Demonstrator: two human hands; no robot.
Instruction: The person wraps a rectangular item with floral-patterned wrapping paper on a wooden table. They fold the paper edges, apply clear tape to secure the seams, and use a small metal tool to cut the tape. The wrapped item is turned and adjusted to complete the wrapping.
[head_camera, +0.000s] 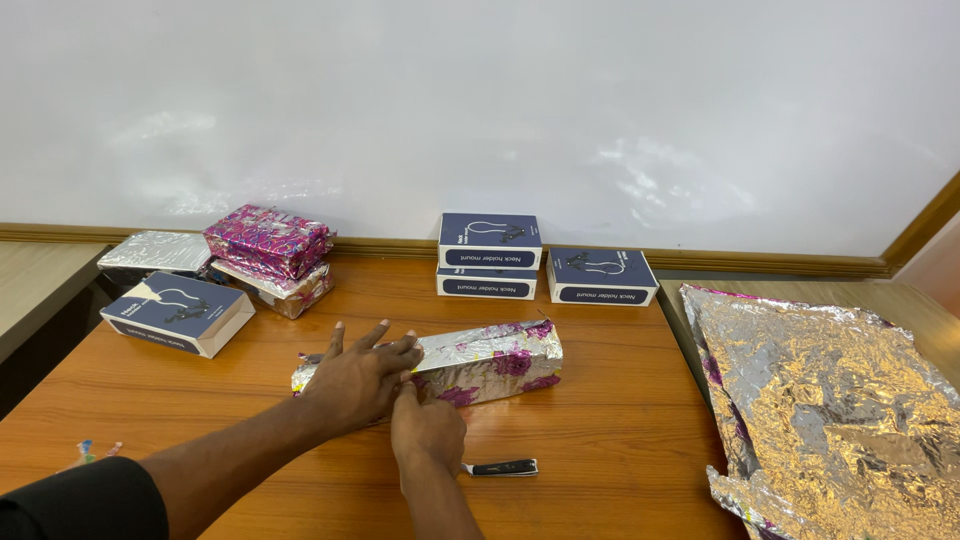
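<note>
Your right hand (428, 432) sits closest, fingers curled and pinching the near edge of the foil-wrapped box (470, 362). Your left hand (362, 375) lies flat, fingers spread, pressing its left end. That long box, silver with purple flowers, rests mid-counter (600, 420), a small knife (503, 467) just beside your right wrist.

Silver foil with magenta flowers wraps the gift box (485, 363). Navy-and-white boxes (489, 243) sit behind. The bench (620, 420) is orange-brown woodgrain.

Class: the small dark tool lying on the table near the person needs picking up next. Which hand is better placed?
Probably the right hand: it is nearest the tool, while the left hand lies flat across the wrapped box.
</note>
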